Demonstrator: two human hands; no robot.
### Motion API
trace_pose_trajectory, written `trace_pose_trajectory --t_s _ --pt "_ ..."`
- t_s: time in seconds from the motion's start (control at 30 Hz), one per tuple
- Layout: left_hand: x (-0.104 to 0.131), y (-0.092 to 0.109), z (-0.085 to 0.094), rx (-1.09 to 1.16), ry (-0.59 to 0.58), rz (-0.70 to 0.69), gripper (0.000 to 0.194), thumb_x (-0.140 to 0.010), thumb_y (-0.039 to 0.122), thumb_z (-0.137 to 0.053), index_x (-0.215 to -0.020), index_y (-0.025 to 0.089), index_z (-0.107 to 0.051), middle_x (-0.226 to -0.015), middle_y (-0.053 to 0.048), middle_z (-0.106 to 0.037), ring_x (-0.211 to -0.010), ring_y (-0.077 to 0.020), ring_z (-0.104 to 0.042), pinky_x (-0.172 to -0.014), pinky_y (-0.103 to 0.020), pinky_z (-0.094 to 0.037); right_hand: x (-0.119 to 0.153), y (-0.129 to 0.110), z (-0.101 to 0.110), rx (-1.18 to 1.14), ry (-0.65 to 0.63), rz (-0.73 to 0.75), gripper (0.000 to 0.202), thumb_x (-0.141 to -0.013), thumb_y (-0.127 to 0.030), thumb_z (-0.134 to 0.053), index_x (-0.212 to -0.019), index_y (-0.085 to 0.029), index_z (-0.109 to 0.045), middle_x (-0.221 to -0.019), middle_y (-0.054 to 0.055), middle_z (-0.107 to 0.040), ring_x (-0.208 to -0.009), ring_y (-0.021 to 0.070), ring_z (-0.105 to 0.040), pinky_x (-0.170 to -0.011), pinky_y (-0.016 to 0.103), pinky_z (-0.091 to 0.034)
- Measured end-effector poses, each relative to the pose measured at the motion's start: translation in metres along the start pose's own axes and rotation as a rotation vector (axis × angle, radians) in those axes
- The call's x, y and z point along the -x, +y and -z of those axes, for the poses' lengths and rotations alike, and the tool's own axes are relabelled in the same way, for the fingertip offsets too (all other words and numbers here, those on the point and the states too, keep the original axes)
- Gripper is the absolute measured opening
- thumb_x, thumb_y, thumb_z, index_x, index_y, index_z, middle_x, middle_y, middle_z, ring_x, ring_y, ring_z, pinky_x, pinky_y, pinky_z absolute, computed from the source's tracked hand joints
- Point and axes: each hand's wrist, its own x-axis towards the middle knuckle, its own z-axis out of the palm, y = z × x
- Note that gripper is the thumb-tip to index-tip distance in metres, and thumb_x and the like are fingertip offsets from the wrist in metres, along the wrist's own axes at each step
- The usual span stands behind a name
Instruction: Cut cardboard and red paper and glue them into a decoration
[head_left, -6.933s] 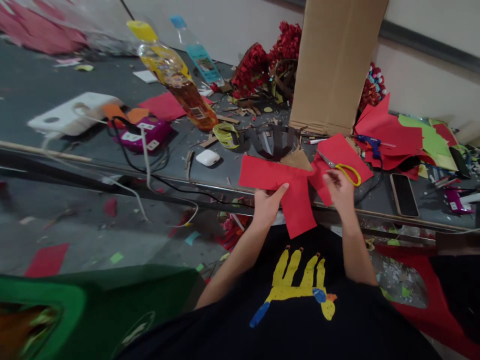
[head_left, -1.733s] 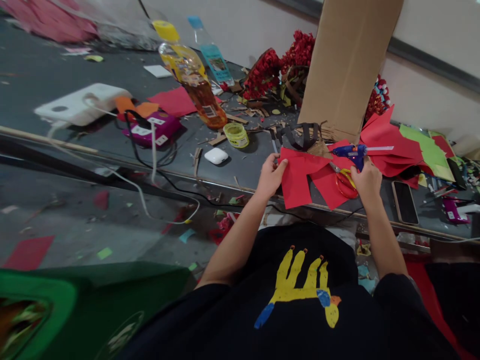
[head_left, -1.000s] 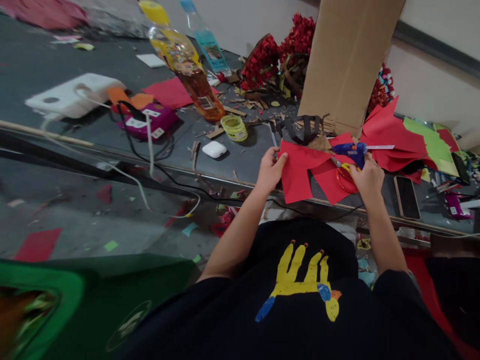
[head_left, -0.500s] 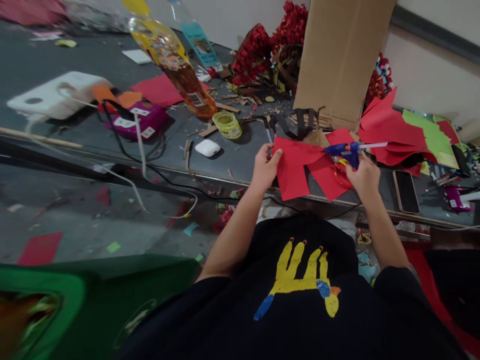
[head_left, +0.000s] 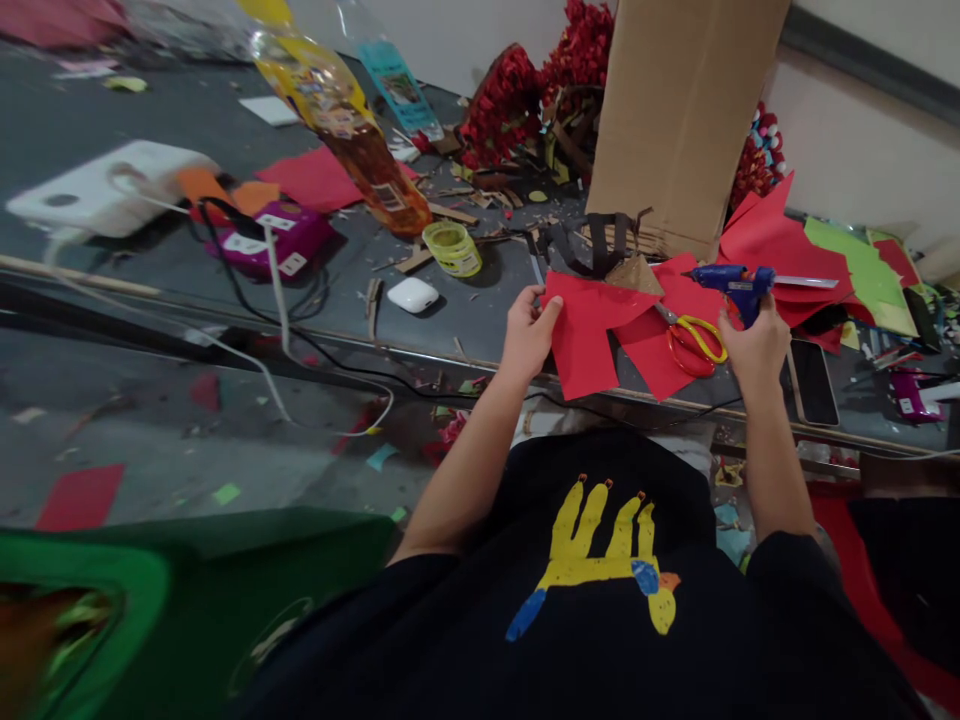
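Between the thumb and fingers of my left hand is the left edge of a cut piece of red paper, held near the table's front edge. My right hand is wrapped round the handle of a blue glue gun. Its nozzle points left, and a clear glue stick juts from its back end. Scissors with one yellow and one red handle loop lie between my hands, on another red sheet.
A cardboard sheet stands upright behind the papers. A phone lies right of my right hand. Left of my hands are a yellow-green tub, a white case, a tilted bottle and a power strip with trailing cords.
My right hand has moved right with the glue gun, away from the red paper, uncovering the scissors. My left hand keeps its hold on the paper, almost unmoved.
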Motion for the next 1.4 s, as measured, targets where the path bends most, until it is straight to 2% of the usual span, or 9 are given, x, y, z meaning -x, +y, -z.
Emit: trace_pose_trajectory --t_s 0.07,0.13,0.3,0.5,0.77,0.87,0.97,1.17,1.4 --pt "0.000 0.000 0.000 0.000 -0.003 0.005 0.016 -0.081 0.033 -0.061 -0.089 0.020 -0.053 -0.064 0.003 -0.056 -0.048 -0.0105 -0.052 -0.047 -0.021 -0.042 0.005 -0.007 0.002 -0.044 0.004 0.024 0.053 -0.079 -0.052 -0.057 -0.114 -0.012 -0.054 -0.092 0.016 -0.067 -0.082 0.0295 -0.064 -0.073 0.040 -0.047" --pt "0.000 0.000 0.000 0.000 0.000 0.005 0.015 -0.081 0.031 -0.060 -0.089 0.020 -0.053 -0.065 0.002 -0.057 -0.049 -0.0108 -0.053 -0.047 -0.021 -0.042 0.011 -0.016 0.004 -0.056 -0.049 0.049 0.053 -0.077 -0.054 -0.060 -0.111 -0.013 -0.055 -0.092 0.015 -0.067 -0.083 0.0286 -0.063 -0.073 0.038 -0.047" --pt "0.001 0.002 0.000 -0.004 0.015 0.003 0.015 -0.081 0.030 -0.061 -0.090 0.020 -0.054 -0.062 0.003 -0.055 -0.047 -0.0103 -0.051 -0.045 -0.020 -0.040 0.024 -0.034 0.003 -0.046 -0.160 0.119 0.036 -0.078 -0.044 -0.061 -0.100 -0.015 -0.058 -0.089 0.012 -0.067 -0.082 0.0253 -0.063 -0.071 0.033 -0.046" --pt "0.001 0.004 -0.001 0.018 -0.001 0.013 0.014 -0.081 0.029 -0.061 -0.088 0.020 -0.053 -0.061 0.003 -0.057 -0.047 -0.0109 -0.052 -0.044 -0.020 -0.040 0.024 -0.041 0.001 -0.018 -0.213 0.130 0.033 -0.080 -0.038 -0.059 -0.102 -0.014 -0.059 -0.094 0.013 -0.067 -0.086 0.0254 -0.064 -0.074 0.034 -0.047" --pt "-0.001 0.002 -0.001 0.050 0.010 0.010 0.018 -0.079 0.032 -0.064 -0.086 0.020 -0.053 -0.060 0.004 -0.058 -0.045 -0.0092 -0.052 -0.043 -0.018 -0.041 0.012 -0.025 0.003 0.027 -0.165 0.056 0.045 -0.080 -0.033 -0.058 -0.117 -0.009 -0.056 -0.101 0.018 -0.067 -0.089 0.0288 -0.064 -0.077 0.039 -0.048" --pt "-0.001 0.001 -0.001 0.059 0.007 0.009 0.019 -0.078 0.032 -0.065 -0.087 0.019 -0.054 -0.059 0.004 -0.058 -0.044 -0.0096 -0.052 -0.043 -0.018 -0.041 0.012 -0.019 0.003 0.024 -0.134 0.037 0.046 -0.079 -0.034 -0.056 -0.118 -0.008 -0.055 -0.099 0.019 -0.067 -0.087 0.0298 -0.065 -0.076 0.040 -0.047" --pt "-0.001 0.001 0.000 0.071 0.013 0.010 0.017 -0.078 0.031 -0.065 -0.086 0.019 -0.054 -0.059 0.004 -0.058 -0.044 -0.0096 -0.053 -0.042 -0.018 -0.041 0.018 -0.022 0.003 0.001 -0.124 0.087 0.046 -0.079 -0.036 -0.056 -0.117 -0.009 -0.055 -0.099 0.018 -0.067 -0.087 0.0291 -0.064 -0.076 0.039 -0.048" --pt "-0.002 0.000 0.000 0.093 0.018 0.010 0.015 -0.078 0.029 -0.064 -0.086 0.019 -0.055 -0.060 0.003 -0.059 -0.044 -0.0093 -0.053 -0.043 -0.018 -0.042 0.025 -0.033 0.000 -0.005 -0.198 0.150 0.037 -0.079 -0.037 -0.056 -0.106 -0.012 -0.059 -0.091 0.015 -0.068 -0.082 0.0267 -0.064 -0.073 0.035 -0.047" --pt "-0.002 -0.001 0.000 0.097 -0.005 -0.019 0.017 -0.080 0.032 -0.064 -0.087 0.020 -0.054 -0.057 0.004 -0.057 -0.042 -0.0094 -0.051 -0.042 -0.018 -0.041 0.012 -0.011 -0.001 0.035 -0.096 0.061 0.043 -0.079 -0.033 -0.052 -0.113 -0.008 -0.057 -0.088 0.016 -0.067 -0.076 0.0262 -0.063 -0.070 0.037 -0.047"
